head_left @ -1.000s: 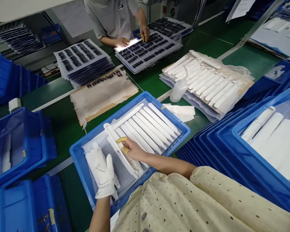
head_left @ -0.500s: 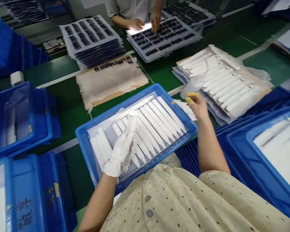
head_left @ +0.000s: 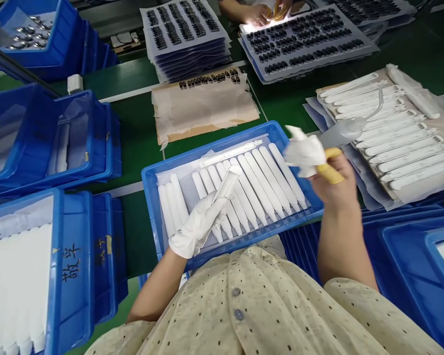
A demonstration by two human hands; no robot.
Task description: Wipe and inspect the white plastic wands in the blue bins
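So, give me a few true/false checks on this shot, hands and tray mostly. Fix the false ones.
1. The left hand wears a white glove and holds a translucent strip. True.
2. The right hand wears a matching white glove. False: it is bare, with yellow finger cots, and holds a white cloth.
3. The blue tray holds white strips laid side by side. True.
4. The squeeze bottle stands on the green table. False: the translucent squeeze bottle is tilted in the air at the right hand.
5. A co-worker's hands are at a lit panel at the far end. True.
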